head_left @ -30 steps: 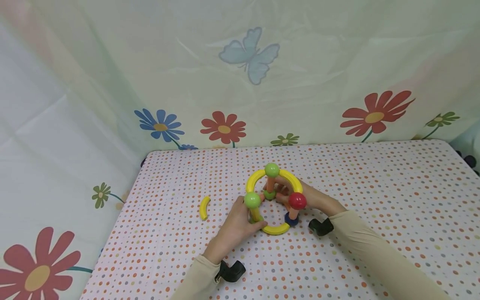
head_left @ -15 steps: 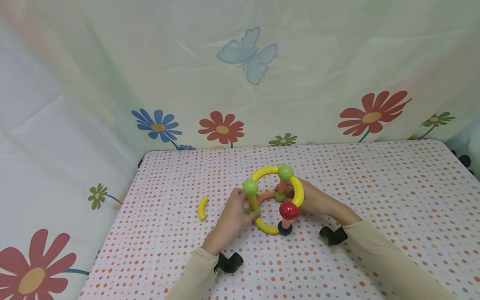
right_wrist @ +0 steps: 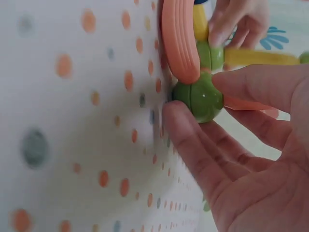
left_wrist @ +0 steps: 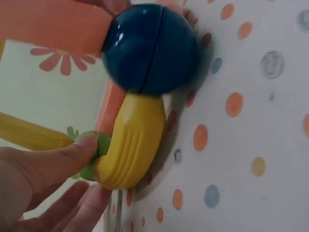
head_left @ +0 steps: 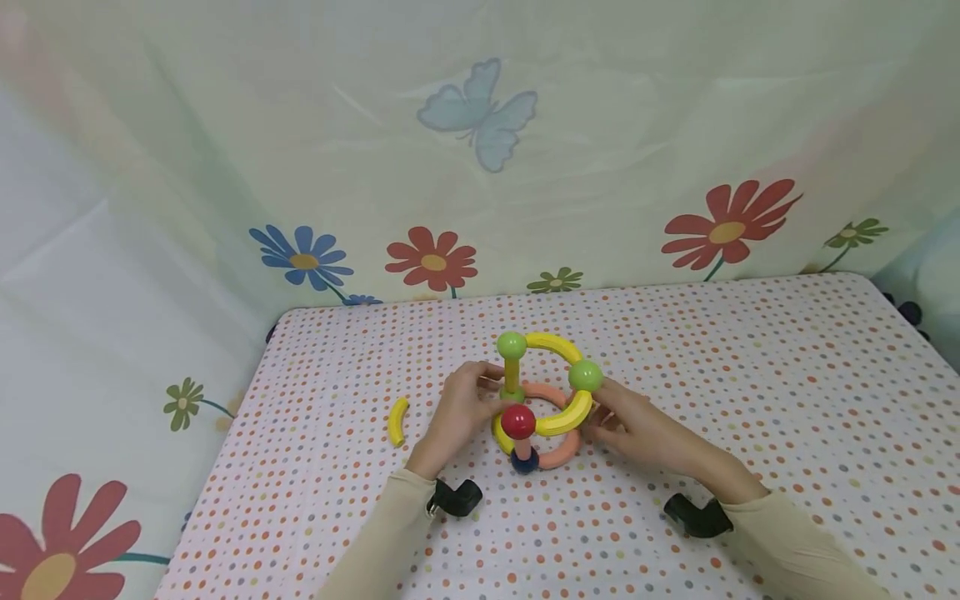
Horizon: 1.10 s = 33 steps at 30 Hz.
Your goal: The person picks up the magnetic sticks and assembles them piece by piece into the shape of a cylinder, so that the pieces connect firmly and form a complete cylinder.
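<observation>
A ring-shaped structure of magnetic balls and rods stands on the table. Its upper level has two green balls, a red ball (head_left: pixel 517 422) and curved yellow rods (head_left: pixel 555 342). Below are a dark blue ball (head_left: pixel 524 461), curved orange rods (right_wrist: pixel 179 43) and a curved yellow rod (left_wrist: pixel 130 140). Upright rods join the levels, one of them yellow (head_left: pixel 512 375). My left hand (head_left: pixel 465 408) pinches the lower left green ball (left_wrist: pixel 102 143), thumb on top in its wrist view. With thumb and fingers, my right hand (head_left: pixel 637 425) holds the lower right green ball (right_wrist: pixel 205 99).
A loose curved yellow rod (head_left: pixel 397 422) lies on the dotted tablecloth (head_left: pixel 337 517), left of the left hand. Behind the table hangs a flowered curtain (head_left: pixel 600 167). Black wrist cameras, such as the right one (head_left: pixel 697 515), sit low near the cloth.
The structure has turned clockwise: the red ball swung from the right to the front left. My right hand has moved from behind it to its right side. The left hand stays at the left.
</observation>
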Motion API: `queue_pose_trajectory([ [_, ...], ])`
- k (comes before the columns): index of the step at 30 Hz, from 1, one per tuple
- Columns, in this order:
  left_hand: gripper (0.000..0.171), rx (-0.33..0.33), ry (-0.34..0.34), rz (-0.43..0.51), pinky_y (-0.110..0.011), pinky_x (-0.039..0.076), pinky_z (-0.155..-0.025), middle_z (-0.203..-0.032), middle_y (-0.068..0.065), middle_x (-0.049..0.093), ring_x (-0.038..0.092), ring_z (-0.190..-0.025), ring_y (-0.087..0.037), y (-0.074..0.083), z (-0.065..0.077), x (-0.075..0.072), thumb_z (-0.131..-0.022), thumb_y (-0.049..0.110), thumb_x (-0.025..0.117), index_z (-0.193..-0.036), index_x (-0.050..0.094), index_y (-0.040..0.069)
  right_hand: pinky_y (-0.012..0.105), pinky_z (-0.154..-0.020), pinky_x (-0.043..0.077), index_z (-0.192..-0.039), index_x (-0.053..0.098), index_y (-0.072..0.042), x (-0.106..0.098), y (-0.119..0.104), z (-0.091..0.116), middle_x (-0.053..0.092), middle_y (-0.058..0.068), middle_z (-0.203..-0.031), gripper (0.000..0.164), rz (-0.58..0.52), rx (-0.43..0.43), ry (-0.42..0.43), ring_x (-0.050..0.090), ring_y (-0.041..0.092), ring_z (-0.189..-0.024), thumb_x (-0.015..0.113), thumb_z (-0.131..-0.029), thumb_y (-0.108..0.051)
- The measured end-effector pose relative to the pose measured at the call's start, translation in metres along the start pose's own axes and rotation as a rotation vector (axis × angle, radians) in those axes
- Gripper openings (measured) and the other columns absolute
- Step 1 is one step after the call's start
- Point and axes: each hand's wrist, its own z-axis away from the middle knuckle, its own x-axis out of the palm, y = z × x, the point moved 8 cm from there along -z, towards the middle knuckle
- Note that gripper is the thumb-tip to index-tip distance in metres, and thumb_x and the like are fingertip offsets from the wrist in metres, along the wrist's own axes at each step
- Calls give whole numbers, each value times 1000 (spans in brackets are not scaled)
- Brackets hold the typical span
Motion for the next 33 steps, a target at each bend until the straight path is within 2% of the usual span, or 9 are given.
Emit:
queue_pose_trajectory([
  [5, 37, -10, -75, 111, -38, 58, -94, -120, -12, 73, 70, -108, -26, -5, -9, 6, -91, 9, 82, -125, 70, 0, 28, -77, 57, -122, 64, -6, 10, -6, 14, 60, 5, -113, 27, -25, 4, -48, 62, 12, -94, 70, -96, -1],
  [10, 38, 6, -117, 118, -41, 56, -98, -122, -10, 72, 69, -109, -25, -8, -11, 9, -91, 12, 82, -126, 71, 3, 27, -79, 57, -119, 65, -11, 12, -12, 21, 60, 4, -115, 24, -49, -28, -74, 62, 12, -96, 69, -97, -3],
  [13, 39, -4, -130, 109, -40, 56, -98, -124, -8, 71, 69, -111, -23, -10, -9, 8, -92, 13, 82, -129, 71, 6, 28, -78, 58, -121, 65, -10, 1, -15, 21, 63, 5, -115, 25, -22, -40, -47, 64, 14, -97, 69, -98, -2],
  [16, 43, -12, -118, 103, -41, 57, -95, -126, -10, 69, 69, -111, -26, -11, -5, 1, -91, 10, 82, -132, 69, 7, 31, -79, 58, -123, 65, -7, -20, -21, 19, 67, 6, -115, 25, 23, -37, 26, 66, 16, -98, 69, -99, -2],
  [19, 43, -9, -64, 61, -42, 58, -94, -128, -13, 66, 68, -111, -29, -11, 1, -13, -91, 0, 78, -132, 69, 6, 36, -81, 58, -122, 66, -4, -46, -33, 13, 69, 9, -116, 24, 61, -66, 137, 66, 19, -98, 69, -99, -2],
  [22, 39, -6, 30, -62, -44, 57, -94, -127, -16, 63, 65, -113, -31, -8, 7, -31, -93, -4, 74, -130, 70, 4, 35, -83, 57, -120, 67, -4, -71, -48, 6, 68, 9, -118, 22, 97, -124, 273, 65, 22, -99, 70, -99, -2],
  [25, 36, -38, 131, -226, -47, 54, -92, -127, -20, 60, 59, -115, -34, -8, 16, -53, -94, 2, 75, -130, 69, 3, 32, -84, 56, -120, 68, -5, -86, -64, -4, 67, 9, -117, 24, 106, -185, 349, 65, 24, -102, 73, -97, -1],
  [29, 42, -153, 196, -358, -51, 51, -90, -126, -26, 57, 54, -116, -40, -18, 30, -80, -95, 10, 75, -134, 63, -3, 41, -90, 56, -122, 68, -7, -88, -84, -25, 66, 8, -121, 30, 95, -242, 288, 65, 25, -107, 78, -94, -5],
  [33, 52, -284, 169, -387, -52, 51, -90, -127, -30, 56, 56, -111, -41, -37, 43, -95, -96, 15, 76, -139, 57, -7, 51, -94, 54, -125, 68, -8, -79, -97, -44, 66, 7, -124, 36, 91, -271, 172, 64, 25, -110, 81, -92, -8],
])
